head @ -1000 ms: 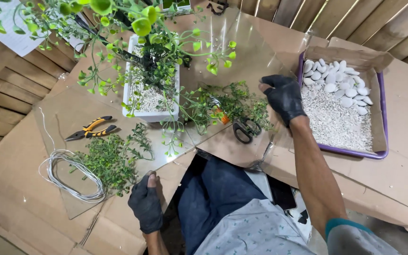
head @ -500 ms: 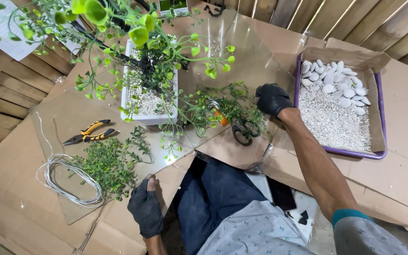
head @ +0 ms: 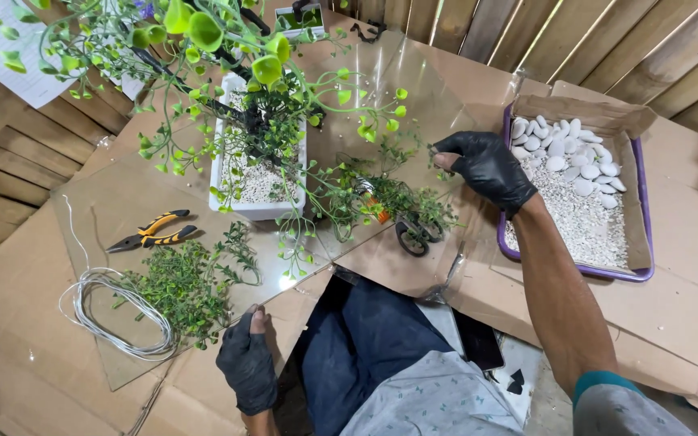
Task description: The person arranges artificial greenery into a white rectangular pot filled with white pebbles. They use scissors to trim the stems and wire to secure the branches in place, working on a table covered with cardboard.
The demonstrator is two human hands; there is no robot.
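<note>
My right hand (head: 486,168), gloved black, pinched a thin green sprig (head: 414,153) between fingertips, just above the loose pile of greenery (head: 397,202) and scissors (head: 415,234), beside the tray of white pebbles (head: 644,242). My left hand (head: 245,365) rested flat and released on the cardboard (head: 26,355), near the sprigs (head: 183,287) and wire coil (head: 111,315)
</note>
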